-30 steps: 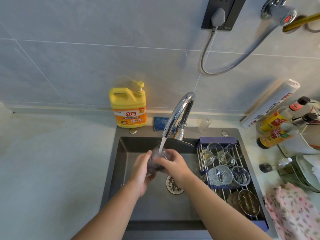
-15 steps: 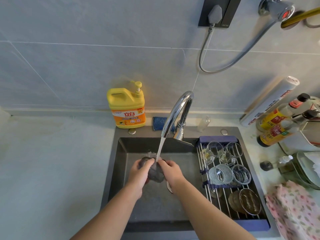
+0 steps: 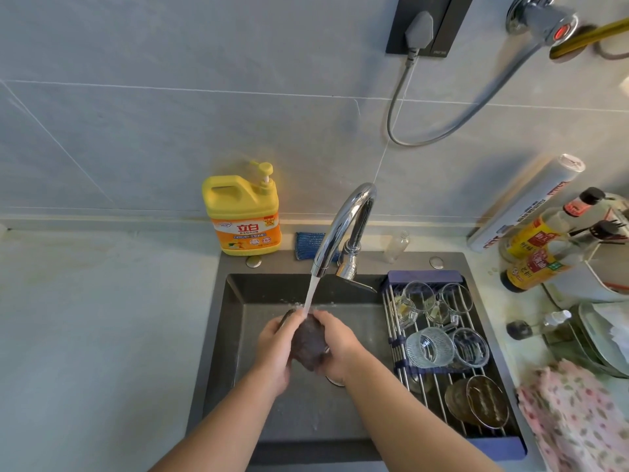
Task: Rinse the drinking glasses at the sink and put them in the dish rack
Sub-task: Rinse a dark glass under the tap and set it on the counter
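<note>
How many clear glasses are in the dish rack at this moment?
4. At the far end of the dish rack: far left glass, far right glass. In the middle: ribbed glass, smooth glass. Brownish glassware lies nearer, not counted; others may be hidden.

1. The left hand [image 3: 276,350]: palm turned inward, fingers curled round the left side of a dark-looking drinking glass [image 3: 308,347], fingertips up at its far end.
2. The left forearm [image 3: 218,427]: bare, enters at the bottom edge and slants up and right to the wrist.
3. The right hand [image 3: 337,347]: back toward the camera, fingers and thumb wrapped round the right side of the same glass.
4. The right forearm [image 3: 412,424]: bare, enters at the lower right and slants up and left to the wrist.
5. Both hands are level with each other and close together, with only the glass between the palms.
</note>
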